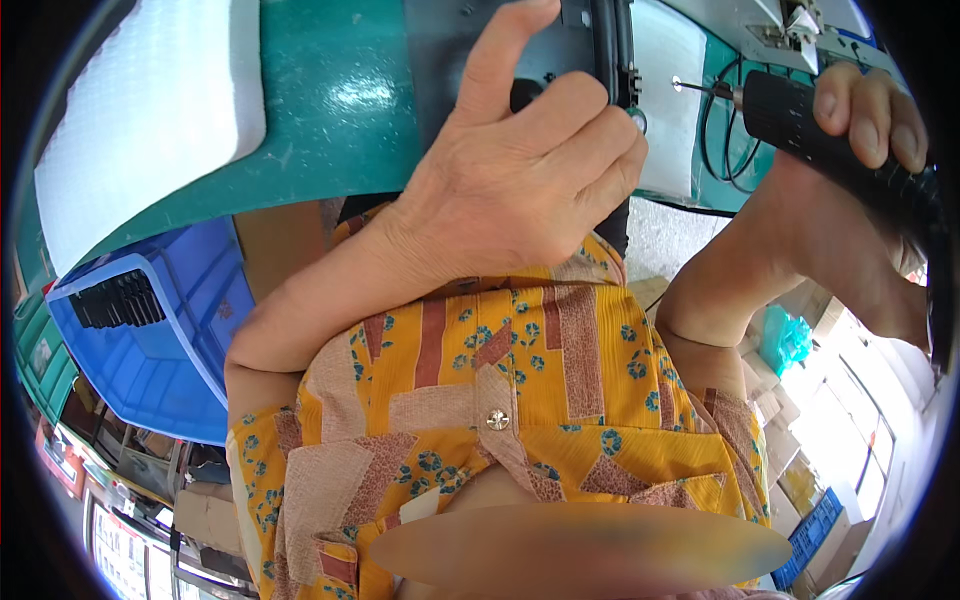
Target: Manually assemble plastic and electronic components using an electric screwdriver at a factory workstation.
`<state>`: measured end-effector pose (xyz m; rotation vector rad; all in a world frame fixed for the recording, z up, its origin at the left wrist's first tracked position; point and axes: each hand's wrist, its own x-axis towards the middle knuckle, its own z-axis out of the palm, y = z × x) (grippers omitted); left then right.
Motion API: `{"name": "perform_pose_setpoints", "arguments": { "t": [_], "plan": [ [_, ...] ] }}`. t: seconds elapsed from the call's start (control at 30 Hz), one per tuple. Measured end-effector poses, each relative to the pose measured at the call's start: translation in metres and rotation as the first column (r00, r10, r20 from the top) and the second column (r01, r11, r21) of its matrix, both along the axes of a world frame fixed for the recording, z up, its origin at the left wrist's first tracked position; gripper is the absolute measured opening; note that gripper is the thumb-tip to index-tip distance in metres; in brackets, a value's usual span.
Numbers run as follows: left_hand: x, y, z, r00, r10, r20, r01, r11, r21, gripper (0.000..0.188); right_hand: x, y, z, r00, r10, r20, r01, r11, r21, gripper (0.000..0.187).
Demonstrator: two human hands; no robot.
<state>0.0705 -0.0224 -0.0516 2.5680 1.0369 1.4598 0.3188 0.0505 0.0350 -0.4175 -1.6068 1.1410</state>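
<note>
In the head view, a black electric screwdriver (800,115) is being gripped by the right hand (872,120), its fingers being wrapped closely round the handle. The bit is being pointed leftward from this grip, across a white foam sheet (665,140), and a small shiny piece is being shown at its tip. A dark casing (437,70) is being partly covered by the left hand (540,170), one finger being stretched away from the body and the others being curled toward the casing's right edge; whether anything is being pinched there cannot be told, as the fingertips are being partly hidden. Between the two hands, a black cable (708,150) is being looped just below the screwdriver's bit. Left of the left hand, a green tabletop (340,100) is being partly covered by another foam sheet (165,110). Below that sheet, black parts (117,300) are being held in a blue crate (150,375).
</note>
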Motion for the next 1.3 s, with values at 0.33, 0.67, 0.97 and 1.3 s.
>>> {"name": "perform_pose_setpoints", "arguments": {
  "t": [0.33,0.67,0.97,1.3],
  "plan": [
    [-0.012,-0.003,0.028,0.959,0.014,-0.282,-0.019,1.0,-0.016,0.007,-0.002,-0.026,-0.014,0.998,-0.036,-0.051,0.033,0.998,-0.059,0.091],
    [-0.011,-0.004,0.027,0.985,-0.006,-0.175,-0.012,0.995,-0.102,0.005,-0.006,-0.022,-0.024,0.996,-0.036,-0.088,0.03,0.997,-0.069,0.091],
    [-0.01,-0.004,0.024,0.993,-0.015,-0.116,0.002,0.994,-0.113,0.006,-0.011,-0.03,-0.018,0.994,-0.046,-0.097,0.039,0.996,-0.076,0.091],
    [-0.01,-0.004,0.023,0.99,-0.036,-0.136,0.017,0.991,-0.135,0.006,-0.01,-0.034,-0.019,0.992,-0.062,-0.114,0.052,0.995,-0.09,0.091]
  ]
}}
